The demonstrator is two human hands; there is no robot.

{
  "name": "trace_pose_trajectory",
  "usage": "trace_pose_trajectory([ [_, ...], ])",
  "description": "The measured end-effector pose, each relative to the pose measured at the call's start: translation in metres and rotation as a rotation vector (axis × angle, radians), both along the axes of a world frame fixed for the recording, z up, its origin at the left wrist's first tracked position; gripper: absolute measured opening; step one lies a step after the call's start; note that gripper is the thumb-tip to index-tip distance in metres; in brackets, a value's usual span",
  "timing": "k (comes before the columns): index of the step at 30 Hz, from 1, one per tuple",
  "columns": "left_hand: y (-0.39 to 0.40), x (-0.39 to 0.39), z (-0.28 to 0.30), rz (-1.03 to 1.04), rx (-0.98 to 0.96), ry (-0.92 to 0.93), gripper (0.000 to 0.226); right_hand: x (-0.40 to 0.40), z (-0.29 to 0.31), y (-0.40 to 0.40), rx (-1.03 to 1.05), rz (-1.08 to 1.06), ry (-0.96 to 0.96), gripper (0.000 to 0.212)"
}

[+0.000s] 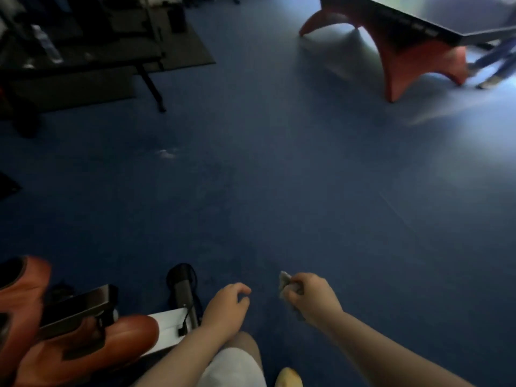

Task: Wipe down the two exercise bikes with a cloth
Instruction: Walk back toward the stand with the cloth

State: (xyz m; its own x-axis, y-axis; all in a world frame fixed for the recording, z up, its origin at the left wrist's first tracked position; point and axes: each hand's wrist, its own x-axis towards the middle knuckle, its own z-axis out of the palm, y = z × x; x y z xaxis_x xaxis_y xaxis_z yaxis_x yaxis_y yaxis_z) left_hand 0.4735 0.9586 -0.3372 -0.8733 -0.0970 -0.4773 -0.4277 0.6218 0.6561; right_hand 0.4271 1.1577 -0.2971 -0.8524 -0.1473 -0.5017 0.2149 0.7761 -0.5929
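While the picture is dim and blurred, the cloth (285, 283) shows as a small pale grey crumpled wad, held above the blue floor (279, 177) at lower centre. The right hand (310, 298) grips it, fingers curled round it, a corner poking out to the left. The left hand (227, 308) hangs loose beside it, fingers slightly bent, holding nothing. An orange and black exercise bike (69, 331) sits at lower left

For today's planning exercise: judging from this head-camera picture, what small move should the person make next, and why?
Probably swing the right hand, which grips the cloth over bare floor, leftward onto the orange bike at lower left. The cloth touches nothing yet, and the left hand is empty.
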Motion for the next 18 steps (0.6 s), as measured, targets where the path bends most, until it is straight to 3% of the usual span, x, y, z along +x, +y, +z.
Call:
trace_pose_trajectory([
  [9,-0.066,-0.09,-0.011,0.303,-0.012,-0.022,0.024,-0.137,-0.01,-0.081,0.049,0.277,0.014,0.022],
  [18,-0.171,-0.199,0.007,0.466,-0.029,0.02,0.025,-0.268,0.006,-0.204,0.034,0.468,0.056,0.019],
])
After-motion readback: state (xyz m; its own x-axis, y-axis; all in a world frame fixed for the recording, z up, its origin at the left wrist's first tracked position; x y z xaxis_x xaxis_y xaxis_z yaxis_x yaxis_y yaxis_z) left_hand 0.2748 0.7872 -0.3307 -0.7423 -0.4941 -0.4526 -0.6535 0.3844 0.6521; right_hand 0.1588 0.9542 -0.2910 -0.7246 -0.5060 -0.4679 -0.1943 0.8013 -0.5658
